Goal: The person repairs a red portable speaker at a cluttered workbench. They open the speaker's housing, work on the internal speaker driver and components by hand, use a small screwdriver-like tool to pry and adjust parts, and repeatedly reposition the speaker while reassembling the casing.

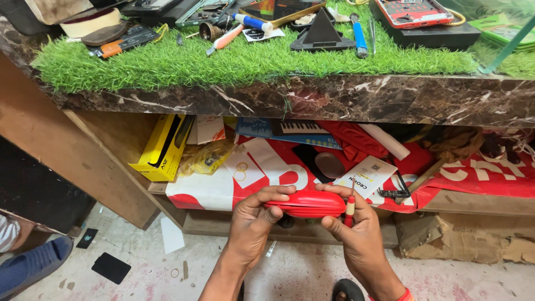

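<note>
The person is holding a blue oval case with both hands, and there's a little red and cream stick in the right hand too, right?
Not quite: the smooth oval case is red, not blue, as the head view shows. The rest holds: the left hand and the right hand both grip it, and the small red and cream stick sits in the right hand.

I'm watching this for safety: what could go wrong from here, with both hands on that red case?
1. The right hand also pinches a small red-and-cream tool against the red case; it could slip to the littered floor.
2. The left hand grips only the case's end, so a hard squeeze might pop the case loose.
3. The crowded shelf lies close behind; a dropped part could vanish there.
</note>
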